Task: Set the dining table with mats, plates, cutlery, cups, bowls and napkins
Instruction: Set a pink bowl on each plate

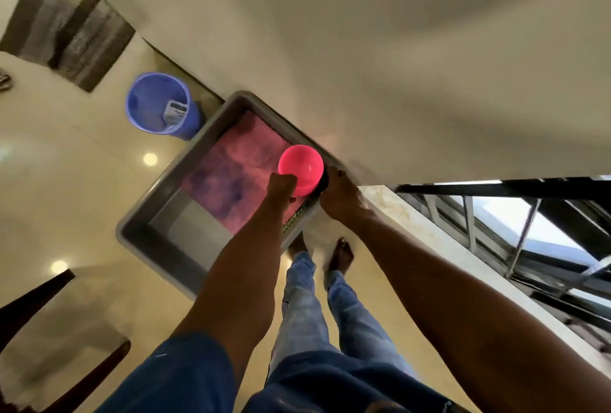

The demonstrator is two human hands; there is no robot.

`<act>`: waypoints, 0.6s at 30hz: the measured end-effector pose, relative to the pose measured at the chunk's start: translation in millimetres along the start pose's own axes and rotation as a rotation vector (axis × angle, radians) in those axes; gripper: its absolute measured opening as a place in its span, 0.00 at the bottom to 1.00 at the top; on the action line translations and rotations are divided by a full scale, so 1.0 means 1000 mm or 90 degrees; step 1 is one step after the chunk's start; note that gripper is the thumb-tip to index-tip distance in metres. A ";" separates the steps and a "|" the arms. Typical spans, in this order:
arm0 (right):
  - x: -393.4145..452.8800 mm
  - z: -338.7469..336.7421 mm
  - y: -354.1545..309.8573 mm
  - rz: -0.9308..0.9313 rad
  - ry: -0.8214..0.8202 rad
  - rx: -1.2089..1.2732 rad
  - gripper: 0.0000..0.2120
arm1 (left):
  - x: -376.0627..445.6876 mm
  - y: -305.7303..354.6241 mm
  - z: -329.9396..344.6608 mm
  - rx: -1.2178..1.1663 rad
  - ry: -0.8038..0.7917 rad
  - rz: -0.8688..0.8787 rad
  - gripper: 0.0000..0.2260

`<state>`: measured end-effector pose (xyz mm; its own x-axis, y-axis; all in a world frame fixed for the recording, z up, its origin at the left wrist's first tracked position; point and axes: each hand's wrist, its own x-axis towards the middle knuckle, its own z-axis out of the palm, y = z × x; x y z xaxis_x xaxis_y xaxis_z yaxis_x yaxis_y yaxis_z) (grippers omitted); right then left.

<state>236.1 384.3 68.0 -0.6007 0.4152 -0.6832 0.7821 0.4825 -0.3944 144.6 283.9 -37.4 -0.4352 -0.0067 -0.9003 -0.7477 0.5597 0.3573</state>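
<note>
A grey plastic tub (155, 187) stands on the floor against a cream wall. A pink and purple mat (231, 164) lies inside it. A pink bowl (302, 166) is held above the tub's near right corner. My left hand (281, 186) grips the bowl's near rim. My right hand (340, 194) curls around a dark thing at the bowl's right side; what it is stays unclear. A patterned strip (296, 217) shows at the tub's right edge.
A blue bin (158, 103) with a packet inside stands left of the tub. A striped grey rug (66, 28) lies far left. A dark wooden chair (39, 306) is at lower left, and a window with metal bars (515, 230) at right. My bare feet (342, 255) stand beside the tub.
</note>
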 end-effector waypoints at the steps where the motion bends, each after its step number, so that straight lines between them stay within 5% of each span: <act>1: 0.001 0.002 0.000 -0.003 -0.002 0.000 0.28 | 0.002 -0.001 0.000 -0.008 0.000 -0.007 0.21; 11: -0.025 0.002 -0.011 0.006 0.044 0.071 0.18 | -0.042 -0.024 -0.026 -0.191 -0.016 0.045 0.22; 18: -0.061 0.005 -0.027 -0.043 0.002 0.249 0.31 | -0.109 -0.055 -0.056 -0.372 -0.020 0.125 0.21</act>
<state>252.4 342.4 117.1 -0.6535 0.3951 -0.6456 0.7441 0.1790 -0.6436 205.0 208.0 54.8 -0.5839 0.0794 -0.8080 -0.8104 0.0018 0.5858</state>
